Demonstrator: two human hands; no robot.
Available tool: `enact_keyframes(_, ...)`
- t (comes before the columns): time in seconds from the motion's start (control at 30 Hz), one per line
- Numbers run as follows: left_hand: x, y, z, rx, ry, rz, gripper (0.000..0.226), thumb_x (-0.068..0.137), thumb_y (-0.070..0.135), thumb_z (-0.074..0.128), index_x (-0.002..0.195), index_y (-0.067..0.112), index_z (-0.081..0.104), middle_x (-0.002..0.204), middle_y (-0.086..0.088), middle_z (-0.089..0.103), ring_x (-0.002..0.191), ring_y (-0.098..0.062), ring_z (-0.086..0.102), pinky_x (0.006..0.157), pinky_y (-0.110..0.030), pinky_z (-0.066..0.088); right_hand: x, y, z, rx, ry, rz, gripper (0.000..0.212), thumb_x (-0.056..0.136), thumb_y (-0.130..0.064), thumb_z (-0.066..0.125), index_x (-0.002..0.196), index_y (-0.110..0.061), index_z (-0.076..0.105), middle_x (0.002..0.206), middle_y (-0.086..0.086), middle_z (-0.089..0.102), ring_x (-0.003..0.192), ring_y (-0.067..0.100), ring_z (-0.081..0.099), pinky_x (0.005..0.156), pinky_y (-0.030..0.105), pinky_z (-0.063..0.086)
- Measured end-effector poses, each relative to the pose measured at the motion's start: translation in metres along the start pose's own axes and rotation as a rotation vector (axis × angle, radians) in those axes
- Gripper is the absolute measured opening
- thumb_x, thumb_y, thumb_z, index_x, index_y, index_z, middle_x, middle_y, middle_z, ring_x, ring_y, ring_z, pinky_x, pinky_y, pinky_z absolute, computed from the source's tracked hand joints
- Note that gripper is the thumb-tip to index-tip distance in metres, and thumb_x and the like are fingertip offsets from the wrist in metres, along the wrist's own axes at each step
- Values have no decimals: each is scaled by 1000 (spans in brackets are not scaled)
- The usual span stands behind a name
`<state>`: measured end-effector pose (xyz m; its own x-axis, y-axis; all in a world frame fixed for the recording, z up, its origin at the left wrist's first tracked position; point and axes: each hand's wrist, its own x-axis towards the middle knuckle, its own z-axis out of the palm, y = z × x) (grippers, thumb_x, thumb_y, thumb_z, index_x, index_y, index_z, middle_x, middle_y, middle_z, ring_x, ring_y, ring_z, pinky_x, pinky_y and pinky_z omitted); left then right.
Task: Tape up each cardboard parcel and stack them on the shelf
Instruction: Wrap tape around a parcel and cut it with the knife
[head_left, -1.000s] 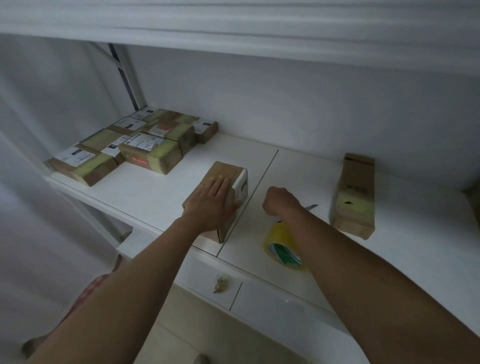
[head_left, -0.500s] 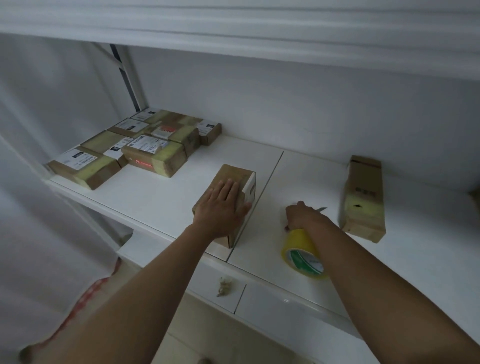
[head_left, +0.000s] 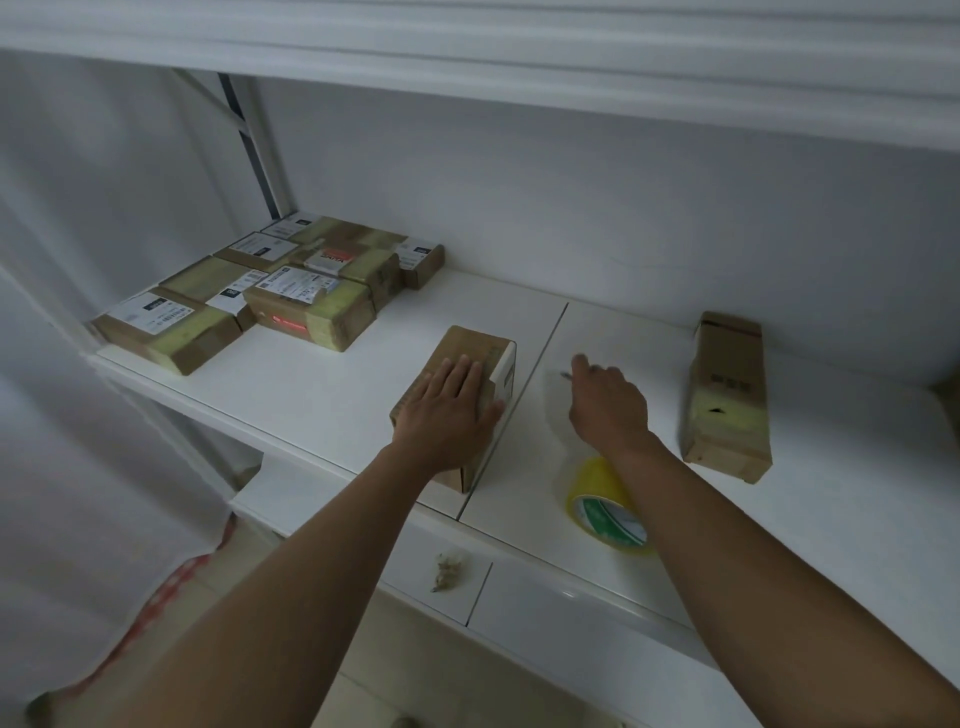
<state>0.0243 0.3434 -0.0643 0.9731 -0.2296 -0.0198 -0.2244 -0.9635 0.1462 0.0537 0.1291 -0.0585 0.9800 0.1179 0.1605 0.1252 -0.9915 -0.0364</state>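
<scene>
On the white shelf (head_left: 332, 395), near its front edge, straight fingers (head_left: 462, 374) of the left hand (head_left: 447, 415) press flat on a cardboard parcel (head_left: 467, 364). Beside it, the right hand (head_left: 608, 405) pinches something small and thin; what it is I cannot tell. A yellow tape roll (head_left: 605, 506) stands under that wrist. Taped parcels (head_left: 270, 291) fill the back left corner, another parcel (head_left: 727, 395) lies right.

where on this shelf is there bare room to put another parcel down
Bare white shelf lies between the taped parcel stack and the parcel under the left hand; more lies right of the long parcel. The back left corner is crowded.
</scene>
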Motion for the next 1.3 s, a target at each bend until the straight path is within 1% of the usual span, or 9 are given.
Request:
enact_keyframes(0.07,0,-1,0,20,-6,16,82,92,59,-10,160,14,3,168,-5,0,154,-22,-4,124,-40,0,6,-12,-6,240,310,18,22,102,-15,43,120,-2,44,98,18,63,85,35,61,61,34,38)
enact_keyframes(0.13,-1,-1,-2,-9,-10,-5,66,102,47,2,160,15,2,168,-4,-2,154,-20,-5,124,-38,-2,14,-28,-13,677,463,88,19,105,-20,41,111,-2,43,93,16,67,78,35,64,60,34,43)
enact_keyframes(0.27,-4,-1,-7,-26,-31,10,58,107,39,9,160,16,-2,168,-3,-6,154,-18,-8,125,-37,-2,25,-39,-12,1494,419,417,9,106,-19,37,107,-12,32,91,7,70,58,18,60,56,28,46)
enact_keyframes(0.33,-4,-2,-7,-32,-30,14,58,107,38,10,160,16,-3,168,-3,-6,154,-18,-8,125,-36,-2,22,-30,-5,1665,466,535,7,107,-19,35,108,-14,31,81,11,68,50,16,55,50,24,43)
enact_keyframes(0.53,-4,-1,-17,-161,-26,-24,57,107,36,24,159,16,11,168,-3,4,154,-16,0,123,-33,1,17,-10,0,1703,683,636,10,107,-20,35,105,-14,28,72,14,61,48,16,49,54,28,43)
enact_keyframes(0.73,-3,-10,-25,-193,-98,-2,54,109,31,26,160,19,13,168,-2,0,154,-15,-3,120,-26,-3,4,-14,-10,1701,369,379,19,103,-12,50,117,-12,38,78,9,66,57,14,57,55,23,48)
enact_keyframes(0.8,-4,-11,-29,-242,-93,-13,52,109,23,28,159,19,17,167,-1,2,154,-16,-1,119,-24,-3,3,-17,-10,1676,274,288,7,102,-14,51,108,-10,51,80,8,69,60,17,63,59,28,51)
enact_keyframes(0.97,-2,-14,-32,-314,-107,-4,54,106,11,32,158,18,21,167,-1,8,154,-16,3,122,-29,0,-1,-24,-14,1665,43,170,17,103,-18,50,100,-4,59,92,14,74,78,23,73,68,28,58)
enact_keyframes(1.3,0,-13,-31,-325,-102,-13,55,105,11,33,158,18,22,167,0,9,154,-16,3,122,-31,1,-3,-27,-14,1642,-47,100,12,103,-18,51,102,-7,55,94,19,73,78,27,74,69,29,59)
